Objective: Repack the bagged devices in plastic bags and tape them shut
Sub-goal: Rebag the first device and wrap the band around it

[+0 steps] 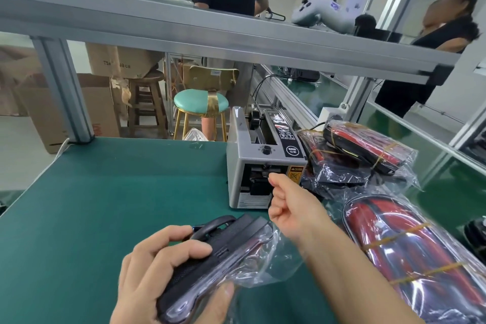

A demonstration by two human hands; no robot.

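At the lower middle of the frame, the left hand point(168, 268) grips a dark device point(207, 258) that sits in a clear bag point(265, 252), fingers curled over its top and the thumb pressing the plastic underneath, all of it held just above the green mat point(105, 205). Up and to the right of it, the right hand point(292, 208) reaches to the mouth of the grey dispenser point(263, 166), thumb and forefinger brought close together right at the slot; whether a strip of tape is already pinched between them I cannot tell (clear tape would hardly show from here). The step looks to be fetching tape to seal the bag. To do it well, I would say the strip should be taken by one end only and drawn straight out so it does not curl back on itself. Meanwhile the left hand would do best to keep the loose mouth of the bag folded flat against the device, since the plastic at the right end is still bunched and open. Smoothing that flap first should let the tape lie without wrinkles. Right of the dispenser, more bagged items point(368, 155) lie piled, red and black and banded, and another large one point(410, 252) sits at the lower right.
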